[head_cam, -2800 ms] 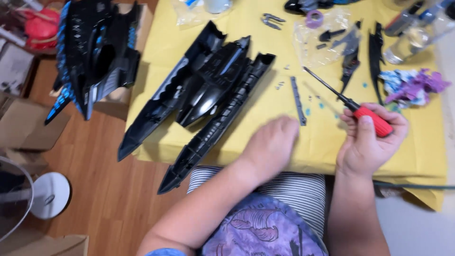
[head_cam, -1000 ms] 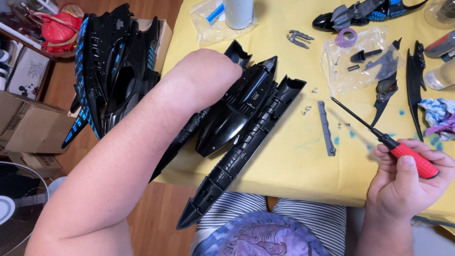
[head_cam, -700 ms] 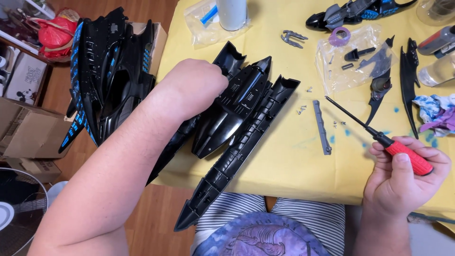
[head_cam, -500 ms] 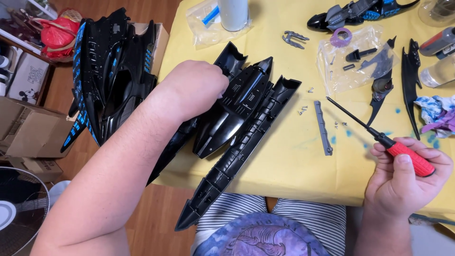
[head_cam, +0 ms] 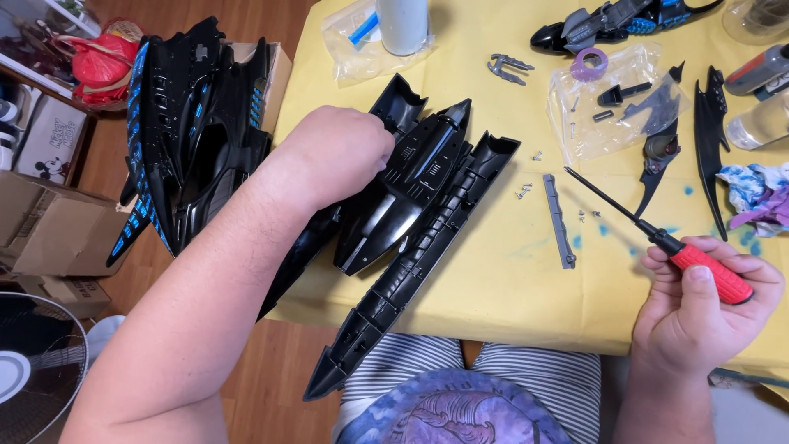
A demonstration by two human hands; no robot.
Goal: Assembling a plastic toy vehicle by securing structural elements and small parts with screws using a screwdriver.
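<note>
**Hands on black model hull and screwdriver**

Worktop [head_cam: 509, 288] is covered with a yellow cloth. A long black model hull [head_cam: 411, 222] lies diagonally across its left part, with the pointed end hanging over the near edge above the person's lap.

Left hand [head_cam: 337, 156] rests on the far left part of the hull. Its fingers are curled down onto the black plastic and grip it; the fingertips are hidden behind the knuckles, so exactly which part they pinch cannot be told.

Right hand [head_cam: 699, 321] is at the near right edge of the worktop. Its fingers are closed around the red handle of a screwdriver [head_cam: 657, 242]. The dark shaft points far and left, with the tip above the cloth, well apart from the hull.

A grey strip [head_cam: 559, 220] lies on the cloth between the hull and the screwdriver shaft. Small screws [head_cam: 523, 193] lie just left of the strip's far end.

A clear bag [head_cam: 612, 107] with dark parts lies farther off, right of the hull. A thin black fin [head_cam: 711, 140] lies right of the bag.

A second black model with blue trim [head_cam: 193, 131] sits on a cardboard box [head_cam: 275, 74] left of the worktop. A fan [head_cam: 33, 370] stands on the floor at near left.
</note>
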